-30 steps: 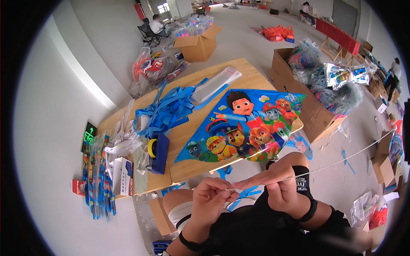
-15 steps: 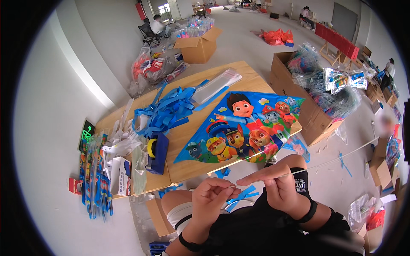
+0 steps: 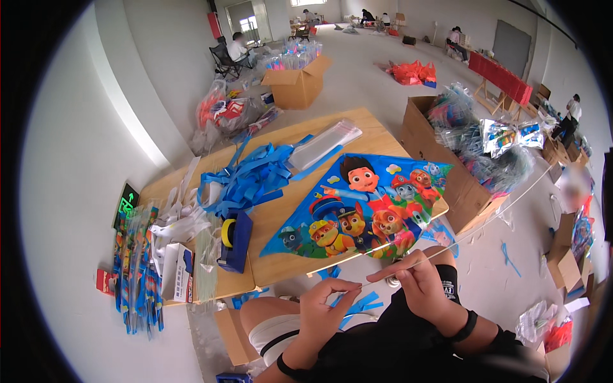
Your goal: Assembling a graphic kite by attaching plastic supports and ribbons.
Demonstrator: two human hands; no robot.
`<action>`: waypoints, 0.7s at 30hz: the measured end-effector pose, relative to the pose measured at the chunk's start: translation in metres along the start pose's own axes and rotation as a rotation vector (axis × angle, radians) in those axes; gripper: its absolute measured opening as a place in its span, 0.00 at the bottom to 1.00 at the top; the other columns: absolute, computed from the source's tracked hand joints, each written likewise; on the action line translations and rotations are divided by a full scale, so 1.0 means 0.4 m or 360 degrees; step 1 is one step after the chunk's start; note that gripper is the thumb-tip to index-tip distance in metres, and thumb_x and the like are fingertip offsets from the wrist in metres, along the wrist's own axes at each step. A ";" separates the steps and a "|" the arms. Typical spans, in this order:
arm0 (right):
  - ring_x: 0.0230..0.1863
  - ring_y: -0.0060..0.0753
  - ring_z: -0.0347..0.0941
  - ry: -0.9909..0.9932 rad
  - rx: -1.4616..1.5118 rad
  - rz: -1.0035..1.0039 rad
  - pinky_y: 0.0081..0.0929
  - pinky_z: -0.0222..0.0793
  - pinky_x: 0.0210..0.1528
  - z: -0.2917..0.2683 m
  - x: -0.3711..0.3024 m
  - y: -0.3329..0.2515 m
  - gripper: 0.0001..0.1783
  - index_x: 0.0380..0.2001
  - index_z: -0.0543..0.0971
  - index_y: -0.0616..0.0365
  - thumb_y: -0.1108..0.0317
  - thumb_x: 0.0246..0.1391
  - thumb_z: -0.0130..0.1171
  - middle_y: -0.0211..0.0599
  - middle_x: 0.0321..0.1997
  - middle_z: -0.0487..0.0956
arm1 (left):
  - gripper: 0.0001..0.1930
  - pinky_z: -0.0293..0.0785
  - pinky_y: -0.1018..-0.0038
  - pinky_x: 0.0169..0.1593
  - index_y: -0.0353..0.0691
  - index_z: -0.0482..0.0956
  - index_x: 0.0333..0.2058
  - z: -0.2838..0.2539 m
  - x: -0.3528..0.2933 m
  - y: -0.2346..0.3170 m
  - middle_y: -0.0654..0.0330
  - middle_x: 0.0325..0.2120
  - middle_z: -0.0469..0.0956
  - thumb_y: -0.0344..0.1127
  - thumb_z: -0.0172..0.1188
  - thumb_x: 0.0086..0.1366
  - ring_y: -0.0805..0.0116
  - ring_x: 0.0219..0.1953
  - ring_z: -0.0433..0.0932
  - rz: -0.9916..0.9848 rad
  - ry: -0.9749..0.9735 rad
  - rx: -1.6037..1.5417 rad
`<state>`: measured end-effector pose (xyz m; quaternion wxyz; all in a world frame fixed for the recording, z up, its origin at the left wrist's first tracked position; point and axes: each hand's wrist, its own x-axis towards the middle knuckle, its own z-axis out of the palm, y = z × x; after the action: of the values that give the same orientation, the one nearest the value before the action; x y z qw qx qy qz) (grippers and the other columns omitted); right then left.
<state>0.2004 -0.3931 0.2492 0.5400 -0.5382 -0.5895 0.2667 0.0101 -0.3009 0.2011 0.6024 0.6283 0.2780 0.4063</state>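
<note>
A long thin pale rod point(image 3: 485, 216) slants from my lap up toward the right, bending slightly. My right hand point(image 3: 424, 287) grips it, with the index finger stretched along it and the thumb pressed from below. The fingertips of my left hand point(image 3: 327, 309) are pinched together at the rod's near end; the tip itself is too small to make out. Just beyond my hands, a blue kite sheet point(image 3: 338, 207) printed with cartoon characters lies flat on the wooden table point(image 3: 287, 273), partly over its front edge.
Blue ribbons point(image 3: 252, 175) are heaped on the table near a clear plastic sleeve pack point(image 3: 329, 142). At left stand a blue tape dispenser point(image 3: 237, 246), a white box point(image 3: 177, 271) and several wrapped kites point(image 3: 137, 274). A large carton point(image 3: 424, 137) of bagged goods stands right of the table.
The view has tilted up a little. My right hand has risen slightly, and the rod now slopes more steeply up to the right. My left hand stays pinched near its end.
</note>
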 end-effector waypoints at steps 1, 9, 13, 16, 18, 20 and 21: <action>0.48 0.28 0.80 0.0026 0.0105 0.0042 0.24 0.70 0.52 0.005 -0.004 0.010 0.03 0.41 0.63 0.57 0.76 0.71 0.38 0.51 0.44 0.85 | 0.05 0.77 0.78 0.43 0.32 0.83 0.36 -0.004 0.001 0.007 0.55 0.34 0.85 0.23 0.67 0.61 0.71 0.39 0.84 0.0043 -0.0044 0.0197; 0.52 0.33 0.81 0.0047 0.0542 0.0312 0.26 0.76 0.51 0.016 0.001 0.067 0.02 0.39 0.66 0.61 0.77 0.70 0.44 0.47 0.44 0.85 | 0.08 0.74 0.69 0.46 0.42 0.84 0.34 -0.022 0.020 -0.004 0.62 0.32 0.86 0.25 0.71 0.54 0.63 0.35 0.83 0.0643 -0.0032 0.0797; 0.46 0.29 0.82 0.0019 0.0245 0.0408 0.26 0.77 0.47 0.014 0.001 0.114 0.03 0.38 0.72 0.64 0.75 0.68 0.52 0.40 0.40 0.85 | 0.08 0.72 0.67 0.48 0.44 0.83 0.34 -0.019 0.028 0.001 0.64 0.32 0.85 0.27 0.71 0.55 0.63 0.35 0.82 0.0672 0.0016 0.0918; 0.41 0.26 0.81 -0.0110 -0.0090 0.0212 0.25 0.76 0.45 0.028 0.028 0.092 0.05 0.41 0.78 0.65 0.74 0.65 0.58 0.40 0.38 0.84 | 0.09 0.72 0.65 0.45 0.43 0.83 0.36 -0.027 0.034 -0.014 0.63 0.32 0.85 0.27 0.70 0.56 0.60 0.34 0.82 0.0648 -0.0163 0.1027; 0.39 0.26 0.81 -0.0196 -0.0125 0.0241 0.25 0.76 0.44 0.043 0.033 0.089 0.06 0.41 0.79 0.64 0.74 0.64 0.57 0.40 0.36 0.84 | 0.08 0.76 0.66 0.43 0.39 0.82 0.37 -0.025 0.030 -0.031 0.59 0.33 0.85 0.27 0.69 0.59 0.61 0.36 0.84 0.0413 -0.0347 0.0845; 0.38 0.26 0.81 -0.0282 -0.0164 0.0271 0.24 0.76 0.43 0.045 0.032 0.094 0.07 0.42 0.81 0.64 0.74 0.64 0.57 0.40 0.35 0.83 | 0.08 0.78 0.68 0.42 0.37 0.81 0.38 -0.025 0.023 -0.048 0.56 0.34 0.85 0.27 0.68 0.60 0.61 0.36 0.85 0.0236 -0.0331 0.0647; 0.35 0.27 0.81 -0.0119 -0.0087 0.0443 0.24 0.76 0.41 0.043 0.031 0.103 0.08 0.41 0.81 0.65 0.73 0.65 0.55 0.39 0.33 0.82 | 0.09 0.80 0.71 0.41 0.35 0.81 0.40 -0.024 0.023 -0.054 0.53 0.35 0.85 0.27 0.68 0.61 0.62 0.37 0.85 0.0060 -0.0313 0.0454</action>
<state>0.2007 -0.3658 0.2118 0.4606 -0.6190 -0.5359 0.3427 0.0098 -0.2853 0.1808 0.5237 0.7491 0.2607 0.3107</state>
